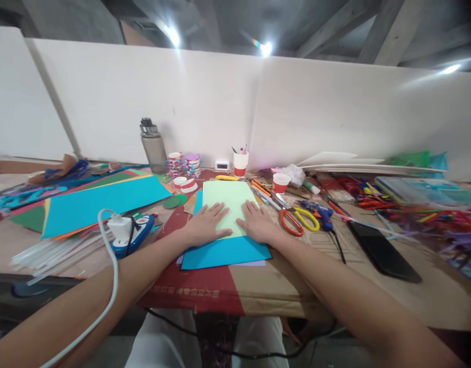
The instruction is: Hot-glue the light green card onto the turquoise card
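A pale green sheet of paper (228,197) lies on top of a blue sheet (224,253) at the middle of the table. Lilac paper (254,263) peeks out under the blue one. My left hand (208,223) rests flat on the left side of the green sheet, fingers spread. On its right side, my right hand (257,221) lies flat too, fingers stretched out. Neither hand grips anything. Just right of my right hand are red-handled scissors (291,223) and a yellow-handled tool (307,219).
A blue glue gun (323,215) and a black phone (383,250) lie at the right. Left are stacked coloured sheets (105,204), a blue power strip (134,240) with a white cable, and glue sticks (63,253). A bottle (153,148) and cups (241,164) stand behind.
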Available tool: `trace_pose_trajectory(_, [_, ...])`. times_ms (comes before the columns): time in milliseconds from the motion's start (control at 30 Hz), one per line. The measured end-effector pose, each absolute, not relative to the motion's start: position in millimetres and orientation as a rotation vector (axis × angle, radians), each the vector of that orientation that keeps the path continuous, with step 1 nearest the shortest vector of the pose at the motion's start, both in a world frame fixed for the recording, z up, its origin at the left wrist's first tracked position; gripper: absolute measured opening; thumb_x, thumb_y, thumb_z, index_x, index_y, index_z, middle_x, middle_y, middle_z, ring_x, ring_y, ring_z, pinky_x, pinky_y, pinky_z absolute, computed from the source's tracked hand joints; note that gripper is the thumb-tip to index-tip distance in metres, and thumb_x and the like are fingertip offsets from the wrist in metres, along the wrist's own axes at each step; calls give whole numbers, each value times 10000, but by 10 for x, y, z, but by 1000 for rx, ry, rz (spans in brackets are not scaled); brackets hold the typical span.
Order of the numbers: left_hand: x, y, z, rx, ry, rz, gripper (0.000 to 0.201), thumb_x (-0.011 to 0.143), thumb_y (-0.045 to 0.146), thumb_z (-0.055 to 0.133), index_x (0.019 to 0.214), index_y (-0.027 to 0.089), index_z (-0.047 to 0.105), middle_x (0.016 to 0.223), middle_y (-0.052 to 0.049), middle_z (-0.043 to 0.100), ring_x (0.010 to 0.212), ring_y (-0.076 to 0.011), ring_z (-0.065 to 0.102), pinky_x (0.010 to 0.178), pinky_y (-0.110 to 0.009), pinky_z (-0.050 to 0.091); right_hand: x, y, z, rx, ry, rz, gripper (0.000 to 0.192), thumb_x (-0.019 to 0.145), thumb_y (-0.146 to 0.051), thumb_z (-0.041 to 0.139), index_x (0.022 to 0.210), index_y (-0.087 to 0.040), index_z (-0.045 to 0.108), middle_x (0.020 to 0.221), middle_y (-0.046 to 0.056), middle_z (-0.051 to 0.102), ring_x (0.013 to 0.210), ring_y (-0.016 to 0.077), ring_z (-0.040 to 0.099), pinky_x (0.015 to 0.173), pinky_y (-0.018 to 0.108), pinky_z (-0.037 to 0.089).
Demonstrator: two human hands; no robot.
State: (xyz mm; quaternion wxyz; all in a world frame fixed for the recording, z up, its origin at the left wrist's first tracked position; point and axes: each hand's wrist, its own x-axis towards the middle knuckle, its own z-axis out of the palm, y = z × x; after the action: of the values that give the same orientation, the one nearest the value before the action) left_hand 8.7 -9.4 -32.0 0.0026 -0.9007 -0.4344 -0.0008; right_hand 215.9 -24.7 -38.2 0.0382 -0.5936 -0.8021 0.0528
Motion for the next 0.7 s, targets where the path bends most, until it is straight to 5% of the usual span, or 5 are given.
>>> trace_pose_trajectory(233, [33, -155, -185, -2860, -1368, 152, 773, 881, 659, 274, 1487, 181, 222, 1552, -112, 111, 1430, -271, 130, 1132, -483, 106, 2131, -284, -392, -1810, -2451, 203, 710, 940, -526, 175, 1478, -64, 214, 1551, 152, 120, 1429, 289, 91, 1119, 519, 52])
trace_pose_trajectory(433, [300, -93, -104, -2733, -1463, 72, 554, 950, 455, 281, 1373, 137, 446, 1476, -141, 357, 1399, -274, 241, 1116, -459, 200, 2055, -323, -345, -1778, -2432, 90, 645, 953, -464, 218, 1440, -55, 321, 1529, 165, 208, 1425, 301, 112, 1121, 529, 43])
trace_pose_trajectory(567, [502, -113, -304, -2662, -1560, -34, 526, 950, 257, 244, 1423, 50, 343, 1500, -168, 291, 1409, -261, 214, 1127, -442, 199, 1937, -351, -343, -1627, -2372, 32, 565, 965, -320, 201, 1462, -60, 271, 1556, 119, 108, 1437, 245, 29, 1144, 460, 61])
trace_pose_trajectory(700, [500, -124, -432, -2677, -1515, 1, 552, 935, 224, 240, 1461, 60, 262, 1526, -154, 231, 1422, -255, 164, 1136, -443, 185, 1891, -333, -396, -1583, -2430, 199, 600, 975, -396, 143, 1481, -82, 214, 1536, 115, 207, 1429, 235, 129, 1138, 483, 99])
